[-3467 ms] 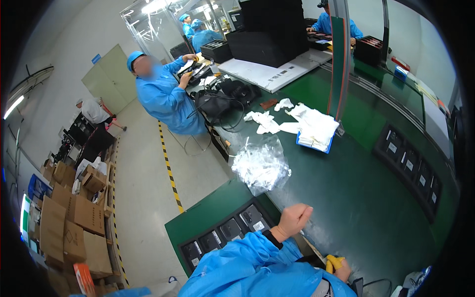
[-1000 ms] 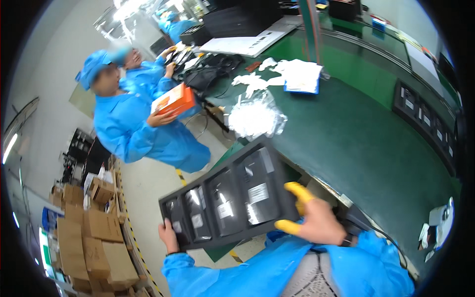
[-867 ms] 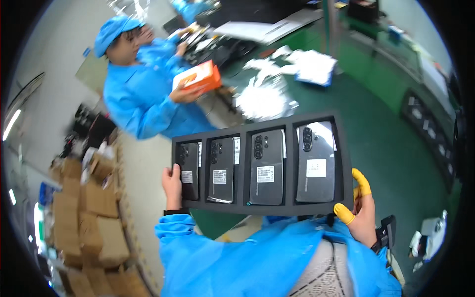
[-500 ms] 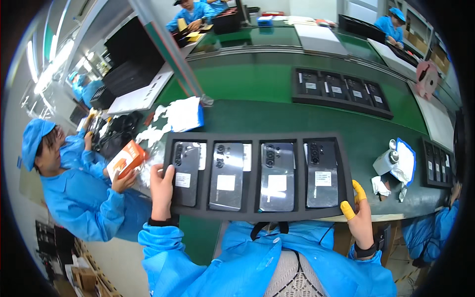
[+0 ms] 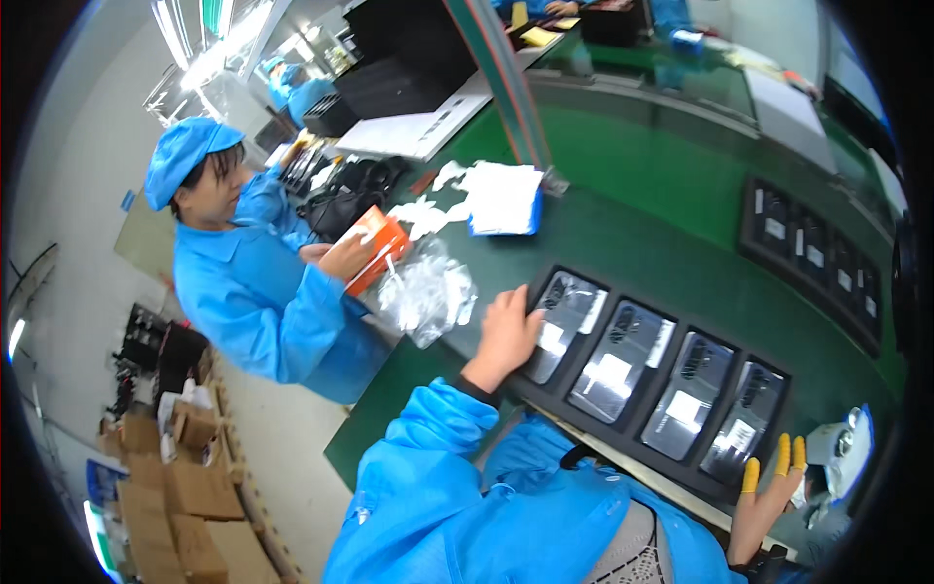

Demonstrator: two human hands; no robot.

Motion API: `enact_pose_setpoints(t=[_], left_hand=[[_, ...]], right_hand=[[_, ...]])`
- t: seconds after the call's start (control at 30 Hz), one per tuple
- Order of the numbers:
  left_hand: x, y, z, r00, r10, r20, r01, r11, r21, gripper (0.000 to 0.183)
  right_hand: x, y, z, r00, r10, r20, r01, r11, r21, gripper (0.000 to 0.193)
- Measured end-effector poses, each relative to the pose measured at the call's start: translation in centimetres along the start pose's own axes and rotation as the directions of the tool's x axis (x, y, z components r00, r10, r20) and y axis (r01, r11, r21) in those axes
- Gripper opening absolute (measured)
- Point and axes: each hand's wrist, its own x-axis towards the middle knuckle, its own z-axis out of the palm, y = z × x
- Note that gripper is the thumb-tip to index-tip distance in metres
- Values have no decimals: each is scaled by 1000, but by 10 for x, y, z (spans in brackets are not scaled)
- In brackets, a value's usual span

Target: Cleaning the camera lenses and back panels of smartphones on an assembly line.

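A black foam tray point(image 5: 630, 435) lies on the green tabletop in front of me, with several dark smartphones point(image 5: 623, 355) in its slots, backs up. Each phone has a camera cluster and a white label. My left hand point(image 5: 509, 333) grips the tray's left end, its fingertips over the rim beside the leftmost phone. At the opposite end, my right hand point(image 5: 771, 501) has its fingers spread apart, holding nothing, with yellow cots on several fingertips. It is close to the tray's right corner.
A second tray of phones point(image 5: 812, 255) lies farther right. Clear plastic bags point(image 5: 428, 292) and a white stack on a blue base point(image 5: 504, 200) are on the left. A co-worker point(image 5: 263, 282) there holds an orange-and-white box point(image 5: 377, 248). A white bottle point(image 5: 827, 443) stands at right.
The view has swung left and tilted. The tray, earlier held up between both hands, now rests on the table. My right hand has spread its fingers; my left stays at the tray's end.
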Motion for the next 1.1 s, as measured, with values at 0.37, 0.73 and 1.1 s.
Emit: enact_pose_setpoints(t=[0.37, 0.73, 1.1], left_hand=[[-33, 23, 10, 995, -92, -22, 93, 995, 22, 64], [-28, 24, 6, 997, -83, 3, 82, 992, 92, 49], [-12, 9, 4, 998, 45, -32, -41, 993, 114, 54]], right_hand=[[43, -90, 93, 941, -179, 287, -46, 773, 633, 33], [36, -69, 118, 929, -254, 268, 21, 760, 650, 25], [54, -91, 103, 883, -288, 371, 9, 800, 599, 26]])
